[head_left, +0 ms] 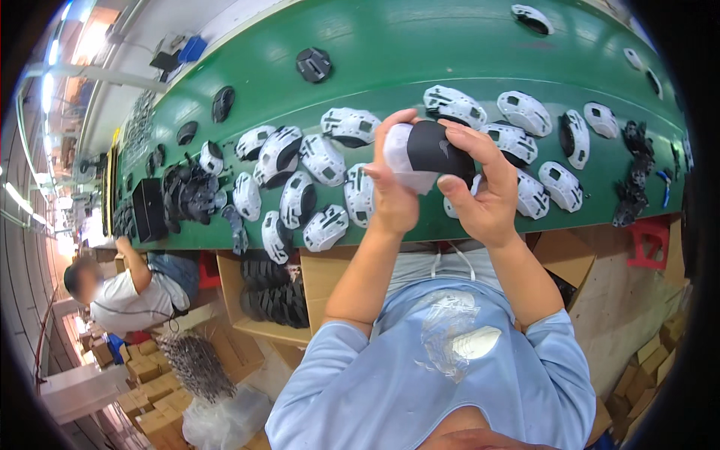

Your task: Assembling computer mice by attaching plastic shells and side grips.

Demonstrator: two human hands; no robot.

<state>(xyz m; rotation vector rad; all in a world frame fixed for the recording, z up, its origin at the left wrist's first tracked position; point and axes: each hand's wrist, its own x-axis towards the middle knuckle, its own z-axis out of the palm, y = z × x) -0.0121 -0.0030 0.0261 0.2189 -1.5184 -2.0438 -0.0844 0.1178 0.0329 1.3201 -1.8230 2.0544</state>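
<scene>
- Head view: the left hand [395, 196], partly curled, gripped the white end of a rounded black-and-white shell [436, 148] above the green tabletop [405, 45]; the right hand [489, 201], half-closed, held its black end.
- Slipping fingertips could have dropped it.
- White, black-slotted curved shells [326, 228] crowded around, obstructing set-down.

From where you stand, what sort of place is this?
Probably a factory assembly area: a long green worktable carries many similar white-and-black curved shells, small cardboard boxes are piled nearby, and another person is by the table's left end.
</scene>
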